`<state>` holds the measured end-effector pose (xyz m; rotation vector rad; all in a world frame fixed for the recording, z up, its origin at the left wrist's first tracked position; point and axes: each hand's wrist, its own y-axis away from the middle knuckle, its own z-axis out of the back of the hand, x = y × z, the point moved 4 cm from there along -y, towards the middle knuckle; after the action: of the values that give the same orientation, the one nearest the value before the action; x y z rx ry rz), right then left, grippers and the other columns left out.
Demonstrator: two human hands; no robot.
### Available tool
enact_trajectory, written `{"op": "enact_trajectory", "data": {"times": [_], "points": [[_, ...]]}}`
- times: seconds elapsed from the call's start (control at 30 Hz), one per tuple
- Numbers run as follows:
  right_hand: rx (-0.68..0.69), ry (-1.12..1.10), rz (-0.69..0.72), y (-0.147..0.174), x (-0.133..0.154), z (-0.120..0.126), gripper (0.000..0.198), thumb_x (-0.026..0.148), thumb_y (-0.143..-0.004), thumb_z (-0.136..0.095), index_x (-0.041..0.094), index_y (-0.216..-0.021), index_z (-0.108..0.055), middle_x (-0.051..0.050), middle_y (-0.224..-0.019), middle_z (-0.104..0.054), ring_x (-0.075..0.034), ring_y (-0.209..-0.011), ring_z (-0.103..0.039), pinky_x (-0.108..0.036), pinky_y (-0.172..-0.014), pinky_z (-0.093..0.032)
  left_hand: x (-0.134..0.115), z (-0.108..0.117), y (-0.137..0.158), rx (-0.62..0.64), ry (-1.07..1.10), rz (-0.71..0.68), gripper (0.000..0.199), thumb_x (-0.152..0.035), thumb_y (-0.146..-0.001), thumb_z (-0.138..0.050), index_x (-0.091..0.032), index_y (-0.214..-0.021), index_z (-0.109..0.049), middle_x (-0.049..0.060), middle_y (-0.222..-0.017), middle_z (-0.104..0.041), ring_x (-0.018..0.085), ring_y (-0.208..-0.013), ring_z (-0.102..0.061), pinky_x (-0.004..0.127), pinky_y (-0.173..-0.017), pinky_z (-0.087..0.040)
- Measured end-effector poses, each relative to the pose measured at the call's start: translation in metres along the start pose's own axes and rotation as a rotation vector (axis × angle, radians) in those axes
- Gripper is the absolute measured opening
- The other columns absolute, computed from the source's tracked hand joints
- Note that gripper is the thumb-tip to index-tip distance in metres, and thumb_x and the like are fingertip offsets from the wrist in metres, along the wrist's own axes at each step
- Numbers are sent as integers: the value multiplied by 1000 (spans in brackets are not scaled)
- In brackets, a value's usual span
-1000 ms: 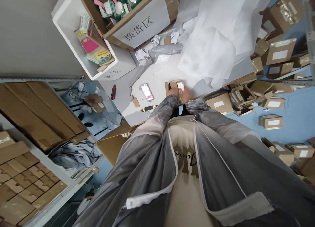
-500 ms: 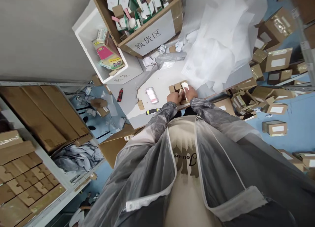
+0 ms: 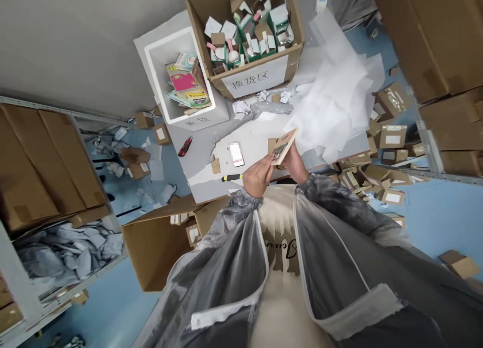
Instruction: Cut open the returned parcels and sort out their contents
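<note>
Both my hands hold a small flat printed box [image 3: 284, 147] above the near edge of the worktable [image 3: 206, 184]. It is tilted, with pale edges and a coloured picture on one face; its exact kind is hard to make out. My left hand [image 3: 258, 176] closes on its lower left end, fingers along the face. My right hand [image 3: 295, 165] grips it from the right and behind, its fingertips partly hidden. Behind the box shows a brown cardboard piece [image 3: 271, 145], mostly covered. Left of my hands lie a phone [image 3: 236, 155] and a yellow-and-black cutter [image 3: 231, 178].
A red-and-black cutter [image 3: 185, 146] lies at the table's left. At the back stand a white foam box [image 3: 169, 114] with booklets and a labelled carton [image 3: 260, 78] full of small green boxes. White foam wrap [image 3: 320, 111] covers the right side. An open carton [image 3: 151, 252] stands at lower left.
My hands were down at a small opened carton on the table edge; now they are raised with the printed box between them. The camera view has shifted, showing more of the table's back.
</note>
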<state>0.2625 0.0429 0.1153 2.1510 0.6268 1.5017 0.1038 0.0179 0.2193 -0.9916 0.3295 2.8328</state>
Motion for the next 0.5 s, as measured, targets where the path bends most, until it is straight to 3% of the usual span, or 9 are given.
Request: {"op": "enact_trajectory", "data": {"times": [0.07, 0.13, 0.27, 0.37, 0.5], "points": [[164, -204, 32, 33, 28, -28, 114, 118, -104, -42, 32, -170, -76, -13, -160, -86, -42, -161, -77, -64, -130, -70, -19, 17, 12, -21, 121, -106, 62, -72, -120, -71, -25, -155, -92, 19, -155, -89, 39, -149, -85, 57, -136, -66], [234, -253, 98, 56, 50, -50, 113, 118, -101, -54, 36, -174, -74, -10, -166, -84, -41, -166, -75, -64, -134, -68, -33, 35, 14, -41, 203, -130, 76, -84, -111, -81, -25, -157, -93, 19, -157, -89, 41, -150, -84, 55, -134, -67], [204, -116, 298, 71, 73, -85, 115, 111, -97, -74, 51, -192, -53, -1, -183, -72, -37, -172, -69, -58, -146, -61, -38, 77, 8, -178, 432, 26, 78, -85, -110, -85, -24, -156, -94, 12, -132, -97, 36, -122, -92, 45, -114, -73], [174, -40, 391, 78, 79, -113, 125, 115, -95, -71, 53, -199, -41, 0, -187, -67, -37, -177, -63, -56, -150, -55, -33, 106, 9, -199, 637, 79, 71, -85, -100, -95, -25, -137, -102, 5, -117, -98, 31, -105, -91, 44, -103, -76], [267, -78, 386, 110, 86, -152, 120, 120, -99, -53, 49, -196, -48, 0, -184, -70, -35, -190, -46, -58, -151, -56, -28, 148, 35, -262, 794, 88, 74, -85, -90, -104, -22, -129, -103, 6, -117, -98, 34, -109, -93, 49, -103, -80]]}}
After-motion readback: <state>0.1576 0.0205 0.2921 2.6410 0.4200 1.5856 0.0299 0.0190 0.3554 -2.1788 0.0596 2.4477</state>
